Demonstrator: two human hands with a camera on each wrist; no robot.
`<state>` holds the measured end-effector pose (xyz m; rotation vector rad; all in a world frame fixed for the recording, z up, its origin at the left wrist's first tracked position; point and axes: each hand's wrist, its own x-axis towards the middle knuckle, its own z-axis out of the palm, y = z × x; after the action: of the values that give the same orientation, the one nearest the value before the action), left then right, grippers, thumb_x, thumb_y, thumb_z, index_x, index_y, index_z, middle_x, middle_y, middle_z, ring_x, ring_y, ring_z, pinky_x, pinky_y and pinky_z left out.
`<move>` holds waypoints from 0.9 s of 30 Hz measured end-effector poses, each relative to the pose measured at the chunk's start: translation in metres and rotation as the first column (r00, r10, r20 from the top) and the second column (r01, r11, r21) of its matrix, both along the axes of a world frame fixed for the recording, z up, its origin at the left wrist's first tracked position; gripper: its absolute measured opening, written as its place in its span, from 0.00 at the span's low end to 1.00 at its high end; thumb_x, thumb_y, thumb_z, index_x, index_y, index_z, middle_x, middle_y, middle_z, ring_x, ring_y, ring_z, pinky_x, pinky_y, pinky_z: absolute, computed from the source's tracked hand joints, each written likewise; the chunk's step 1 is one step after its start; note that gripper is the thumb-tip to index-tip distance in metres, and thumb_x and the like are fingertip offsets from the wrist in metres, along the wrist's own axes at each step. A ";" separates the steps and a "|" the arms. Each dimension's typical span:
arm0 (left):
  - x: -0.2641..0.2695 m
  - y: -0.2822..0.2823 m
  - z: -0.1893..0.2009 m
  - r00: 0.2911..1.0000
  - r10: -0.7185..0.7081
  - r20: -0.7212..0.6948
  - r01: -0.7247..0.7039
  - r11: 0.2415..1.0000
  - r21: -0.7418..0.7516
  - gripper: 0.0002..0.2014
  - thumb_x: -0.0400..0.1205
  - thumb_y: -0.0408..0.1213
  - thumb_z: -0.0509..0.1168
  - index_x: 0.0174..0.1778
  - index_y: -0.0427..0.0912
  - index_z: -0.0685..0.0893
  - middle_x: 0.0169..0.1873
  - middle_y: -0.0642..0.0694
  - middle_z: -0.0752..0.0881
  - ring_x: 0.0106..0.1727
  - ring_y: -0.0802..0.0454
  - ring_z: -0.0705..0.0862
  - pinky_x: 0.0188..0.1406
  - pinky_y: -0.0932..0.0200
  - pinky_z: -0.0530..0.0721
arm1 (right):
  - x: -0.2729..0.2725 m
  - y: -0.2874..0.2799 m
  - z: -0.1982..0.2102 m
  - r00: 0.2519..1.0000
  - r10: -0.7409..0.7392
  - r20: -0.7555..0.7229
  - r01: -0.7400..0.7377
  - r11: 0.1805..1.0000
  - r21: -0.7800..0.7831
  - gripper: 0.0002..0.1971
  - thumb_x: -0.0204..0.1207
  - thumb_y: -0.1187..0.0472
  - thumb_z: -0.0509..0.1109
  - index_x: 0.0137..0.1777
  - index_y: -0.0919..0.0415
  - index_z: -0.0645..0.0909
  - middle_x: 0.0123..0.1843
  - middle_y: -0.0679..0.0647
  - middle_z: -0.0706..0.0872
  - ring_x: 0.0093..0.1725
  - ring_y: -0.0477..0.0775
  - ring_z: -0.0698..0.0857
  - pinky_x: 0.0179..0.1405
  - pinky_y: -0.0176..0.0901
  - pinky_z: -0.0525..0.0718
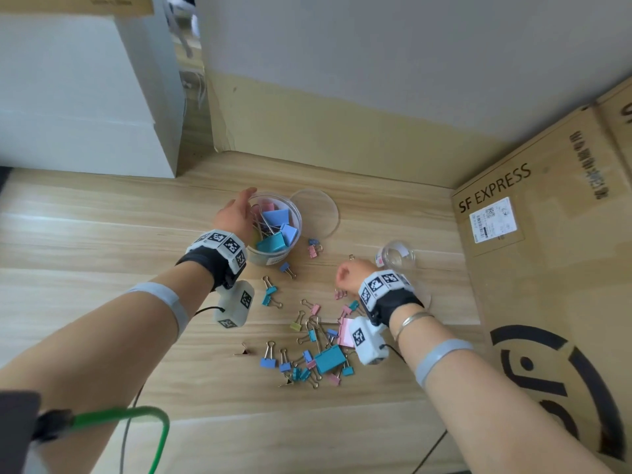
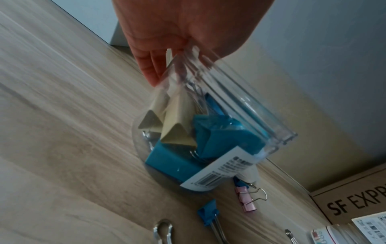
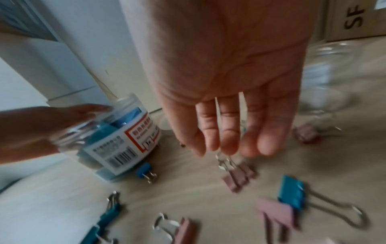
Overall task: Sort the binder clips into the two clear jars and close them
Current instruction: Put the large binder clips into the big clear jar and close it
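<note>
My left hand (image 1: pixel 236 210) grips the large clear jar (image 1: pixel 270 260) by its rim; in the left wrist view my fingers (image 2: pixel 150 69) curl over the jar's (image 2: pixel 250 115) edge. It holds several big teal, blue and beige clips and looks tilted. My right hand (image 1: pixel 347 275) hovers right of it, its fingertips (image 3: pixel 227 147) pinching the wire handle of a small pink clip (image 3: pixel 239 177) that hangs just above the table. The small clear jar (image 1: pixel 398 256) stands open just beyond my right hand. Several loose clips (image 1: pixel 318 350) lie scattered in front.
A round clear lid (image 1: pixel 318 213) lies behind the large jar. A cardboard box (image 1: pixel 547 234) walls off the right side and a white box (image 1: pixel 78 97) stands at the back left. A green cable (image 1: pixel 136 413) runs near my left forearm.
</note>
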<state>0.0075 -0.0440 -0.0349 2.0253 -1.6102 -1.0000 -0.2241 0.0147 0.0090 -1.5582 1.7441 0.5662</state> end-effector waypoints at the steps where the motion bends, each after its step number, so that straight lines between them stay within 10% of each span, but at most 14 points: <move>1: 0.000 0.000 0.000 1.000 0.006 0.004 -0.006 1.000 -0.004 0.22 0.85 0.35 0.49 0.76 0.53 0.63 0.66 0.38 0.79 0.63 0.38 0.80 0.62 0.44 0.80 | -0.002 0.006 -0.002 0.999 0.016 -0.038 -0.014 0.999 0.037 0.03 0.75 0.58 0.70 0.44 0.56 0.80 0.48 0.53 0.86 0.46 0.52 0.83 0.51 0.44 0.83; 13: 0.000 0.005 0.004 1.000 0.024 -0.005 -0.024 1.000 -0.002 0.21 0.86 0.36 0.47 0.75 0.54 0.64 0.65 0.37 0.79 0.61 0.38 0.81 0.57 0.46 0.80 | -0.023 0.034 -0.019 0.998 0.052 -0.045 -0.044 0.987 0.153 0.11 0.65 0.66 0.79 0.38 0.55 0.79 0.39 0.48 0.86 0.35 0.46 0.82 0.29 0.36 0.77; 22: 0.000 0.005 0.008 0.998 0.030 -0.052 -0.029 0.999 0.014 0.20 0.86 0.36 0.47 0.74 0.51 0.66 0.63 0.35 0.79 0.60 0.38 0.81 0.56 0.48 0.80 | -0.020 0.010 0.017 0.999 0.045 0.027 -0.047 0.997 0.068 0.06 0.75 0.64 0.71 0.47 0.52 0.85 0.57 0.50 0.86 0.55 0.53 0.84 0.56 0.45 0.85; 27: 0.001 0.004 0.008 0.989 0.064 -0.134 -0.058 0.997 0.048 0.19 0.87 0.41 0.45 0.74 0.51 0.68 0.67 0.34 0.78 0.64 0.36 0.79 0.61 0.46 0.78 | -0.002 -0.027 0.054 0.972 -0.058 0.228 0.075 0.995 -0.067 0.09 0.79 0.64 0.66 0.54 0.55 0.85 0.54 0.51 0.85 0.49 0.50 0.80 0.41 0.36 0.77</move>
<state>0.0089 -0.0400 -0.0267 1.9766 -1.4602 -1.1339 -0.2260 -0.0126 0.0630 -1.5434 1.6528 0.2802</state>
